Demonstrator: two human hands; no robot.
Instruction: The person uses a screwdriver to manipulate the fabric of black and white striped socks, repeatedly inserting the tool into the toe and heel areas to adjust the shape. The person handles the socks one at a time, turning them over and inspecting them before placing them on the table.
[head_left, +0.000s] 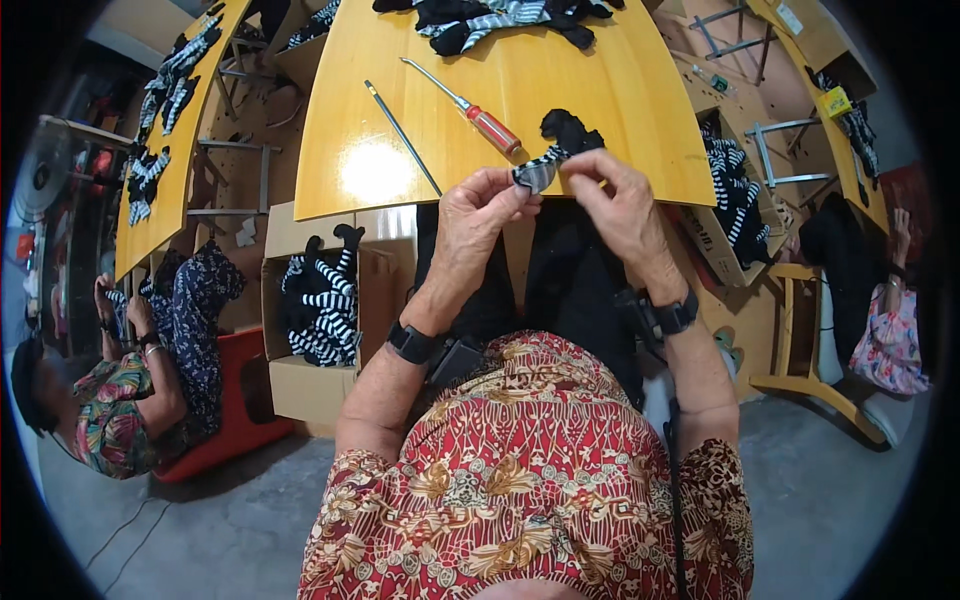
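My left hand (485, 205) pinches a black-and-white striped cloth piece (541, 164) just over the table's near edge. A greyish patch shows at its held end, and its black far end (570, 130) lies on the tabletop. Close beside it, my right hand (615, 195) has its thumb and fingers drawn together. What those fingers hold, if anything, I cannot make out. Beyond my hands lie a screwdriver (492, 131) with a red handle and, to its left, a thin dark rod (402, 136).
Striped and black cloth pieces (490, 22) are heaped at the yellow table's (640, 95) far end. Cardboard boxes of striped pieces stand left (312, 392) and right (745, 262). People sit at side tables, left (120, 400) and right (893, 335).
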